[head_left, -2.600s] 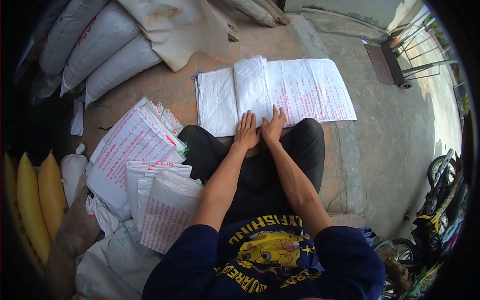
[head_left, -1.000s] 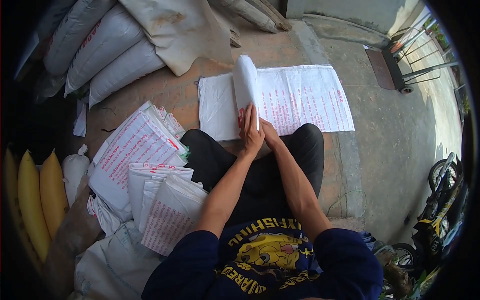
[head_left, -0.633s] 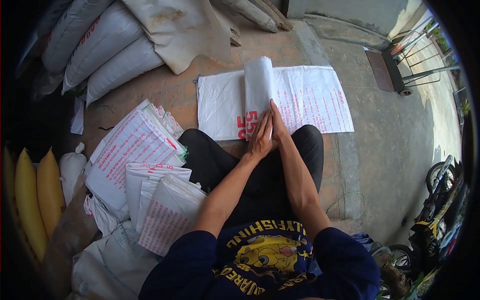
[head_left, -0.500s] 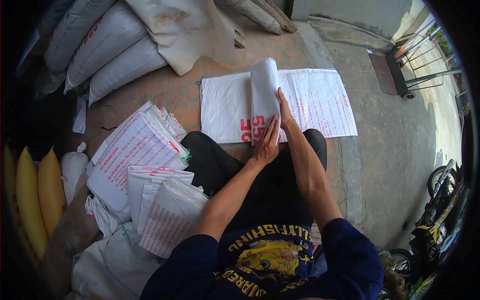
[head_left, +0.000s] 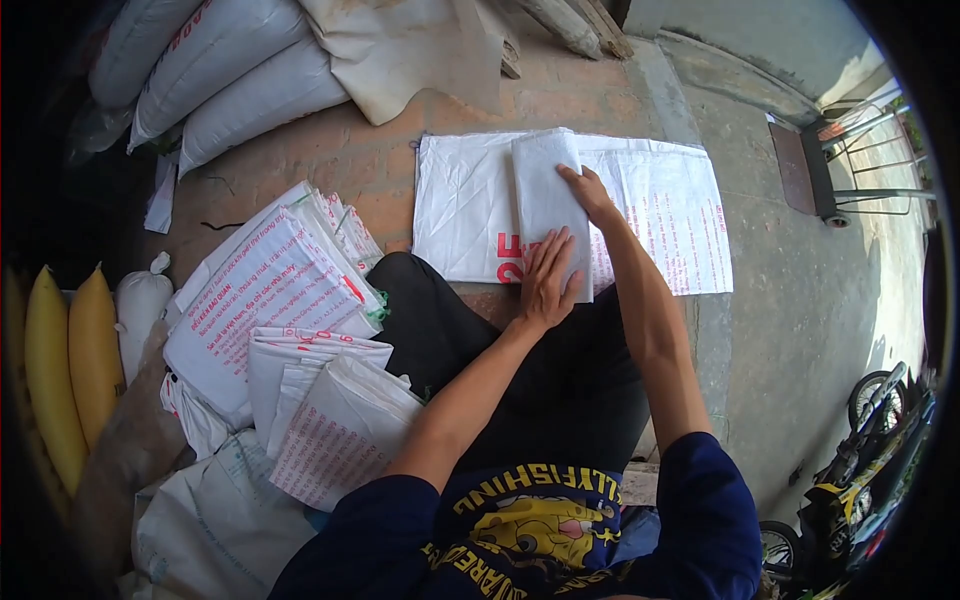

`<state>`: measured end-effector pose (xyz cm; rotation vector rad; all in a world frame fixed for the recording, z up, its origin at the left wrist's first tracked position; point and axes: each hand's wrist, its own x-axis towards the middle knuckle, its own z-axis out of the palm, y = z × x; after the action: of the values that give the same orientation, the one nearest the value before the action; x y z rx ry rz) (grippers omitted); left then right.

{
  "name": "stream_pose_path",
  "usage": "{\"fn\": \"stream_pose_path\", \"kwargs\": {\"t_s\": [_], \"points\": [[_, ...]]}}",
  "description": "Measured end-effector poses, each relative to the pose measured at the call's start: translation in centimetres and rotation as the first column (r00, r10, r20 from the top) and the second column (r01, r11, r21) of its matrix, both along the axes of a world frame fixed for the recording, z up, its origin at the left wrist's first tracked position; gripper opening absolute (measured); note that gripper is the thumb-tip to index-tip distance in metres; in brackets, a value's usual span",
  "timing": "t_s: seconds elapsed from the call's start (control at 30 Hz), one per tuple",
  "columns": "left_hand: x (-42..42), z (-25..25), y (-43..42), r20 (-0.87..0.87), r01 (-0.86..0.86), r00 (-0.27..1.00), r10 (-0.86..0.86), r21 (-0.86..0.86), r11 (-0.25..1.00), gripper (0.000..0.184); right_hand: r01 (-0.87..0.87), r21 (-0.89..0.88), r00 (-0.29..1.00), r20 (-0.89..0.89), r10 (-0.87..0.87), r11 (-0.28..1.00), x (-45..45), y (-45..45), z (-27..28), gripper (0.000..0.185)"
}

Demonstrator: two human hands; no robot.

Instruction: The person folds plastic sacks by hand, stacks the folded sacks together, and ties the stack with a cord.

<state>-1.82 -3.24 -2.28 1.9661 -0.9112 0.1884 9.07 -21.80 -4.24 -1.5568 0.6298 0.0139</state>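
Observation:
A folded white woven sack (head_left: 552,180) with red print lies as a narrow upright strip across a wider flat white sack (head_left: 465,200). My left hand (head_left: 548,275) rests flat on the strip's lower part, fingers stretched out and slightly apart. Higher up, at the strip's right edge, is my right hand (head_left: 592,197), its thumb on top and its fingers curled at the edge, partly hidden. Red lettering shows on the wider sack on both sides of the strip.
To the left lie a pile of printed sacks (head_left: 260,290) and a smaller folded sack (head_left: 345,430). Full white sacks (head_left: 265,100) are stacked at upper left, near yellow bags (head_left: 90,350). A hand cart (head_left: 805,175) and a motorbike (head_left: 850,490) stand at right.
The folded strip now lies flatter, where before its top stood up. My left hand has flattened onto it, and my right hand has shifted from edge-on to the strip's right edge.

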Motion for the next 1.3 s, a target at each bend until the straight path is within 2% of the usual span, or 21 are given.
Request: {"fn": "stream_pose_path", "kwargs": {"t_s": [0.03,0.07,0.13,0.2,0.27,0.3,0.37,0.43,0.47,0.53,0.6,0.67,0.8,0.87,0.93,0.97,1.03,1.1,1.17,1.2,1.3], "points": [[0.7,-0.8,0.0,-0.056,-0.081,0.995,0.083,0.028,0.996,0.056,0.111,-0.345,0.994,0.017,-0.112,0.932,-0.3,-0.1,-1.5,0.067],[1.2,-2.1,0.2,-0.042,-0.166,0.984,0.174,0.154,0.974,0.056,0.12,-0.378,0.989,-0.03,-0.142,0.918,-1.8,0.3,0.4,0.07],[1.6,-3.1,0.3,-0.109,-0.33,0.927,0.358,0.209,0.92,0.059,0.166,-0.512,0.977,-0.029,-0.21,0.843,-2.8,0.0,-1.5,0.071],[1.6,-3.9,0.3,-0.184,-0.283,0.93,0.318,0.196,0.939,0.062,0.139,-0.556,0.977,-0.056,-0.204,0.82,-4.0,0.1,-1.6,0.066],[1.3,-4.1,-0.3,-0.118,-0.215,0.967,0.224,0.085,0.973,0.063,0.103,-0.726,0.989,0.002,-0.148,0.68,-6.3,1.1,-1.0,0.067],[1.2,-4.1,-0.3,-0.079,-0.202,0.973,0.217,0.17,0.965,0.064,-0.017,-0.713,0.972,-0.176,-0.156,0.7,-8.0,2.0,0.5,0.069],[0.8,-4.0,0.0,-0.005,-0.224,0.971,0.241,0.351,0.909,0.064,-0.357,-0.632,0.879,-0.476,0.019,0.687,-10.2,2.3,1.3,0.075],[0.2,-5.2,0.1,0.021,-0.235,0.967,0.254,0.456,0.858,0.064,-0.379,-0.686,0.873,-0.487,-0.006,0.621,-12.0,3.9,2.7,0.083],[0.2,-5.6,0.1,0.046,-0.241,0.967,0.251,0.483,0.842,0.064,-0.422,-0.741,0.874,-0.485,0.018,0.523,-12.5,4.4,2.5,0.09],[0.3,-5.7,0.1,0.057,-0.235,0.97,0.237,0.47,0.851,0.064,-0.434,-0.777,0.888,-0.455,0.069,0.456,-12.8,5.1,0.7,0.09],[0.1,-5.5,0.3,0.012,-0.197,0.976,0.218,0.478,0.856,0.065,-0.454,-0.722,0.868,-0.492,0.074,0.522,-12.5,4.9,-0.9,0.09],[0.0,-5.5,0.3,0.026,-0.197,0.977,0.212,0.483,0.853,0.066,-0.406,-0.798,0.905,-0.418,0.078,0.446,-12.2,4.4,-2.2,0.089],[-0.4,-5.8,0.6,0.007,-0.022,1.0,0.021,0.443,0.896,0.063,-0.424,-0.768,0.892,-0.446,0.074,0.48,-12.0,4.2,-2.5,0.087],[-0.6,-5.5,0.4,0.027,0.033,0.999,-0.048,0.398,0.917,0.059,-0.387,-0.834,0.906,-0.423,-0.005,0.394,-12.3,4.8,-2.0,0.086],[-1.1,-5.0,0.2,0.055,-0.101,0.995,0.086,0.395,0.913,0.056,-0.39,-0.859,0.91,-0.414,-0.002,0.333,-12.6,5.2,-1.0,0.08],[-1.4,-5.0,0.1,0.071,-0.188,0.982,0.175,0.375,0.908,0.052,-0.304,-0.919,0.95,-0.313,0.005,0.252,-12.7,5.5,-1.0,0.076],[-1.0,-5.1,0.5,-0.012,-0.2,0.976,0.219,0.371,0.907,0.053,-0.23,-0.93,0.969,-0.193,0.153,0.287,-12.5,5.1,-0.8,0.066],[-0.8,-5.1,0.7,-0.038,-0.199,0.972,0.231,0.379,0.903,0.054,-0.181,-0.944,0.975,-0.135,0.177,0.277,-12.9,5.5,-0.1,0.058],[-0.6,-5.2,0.9,-0.119,-0.212,0.954,0.276,0.383,0.899,0.055,-0.23,-0.869,0.973,-0.208,0.1,0.437,-13.5,6.3,-0.4,0.058],[-0.6,-5.3,0.9,-0.119,-0.217,0.953,0.28,0.38,0.899,0.055,-0.353,-0.795,0.933,-0.339,0.12,0.493,-14.2,6.5,-0.4,0.063],[-0.7,-6.2,1.0,-0.104,-0.169,0.964,0.244,0.469,0.867,0.06,-0.49,-0.783,0.871,-0.455,0.186,0.384,-14.4,6.7,-1.8,0.068]]}}
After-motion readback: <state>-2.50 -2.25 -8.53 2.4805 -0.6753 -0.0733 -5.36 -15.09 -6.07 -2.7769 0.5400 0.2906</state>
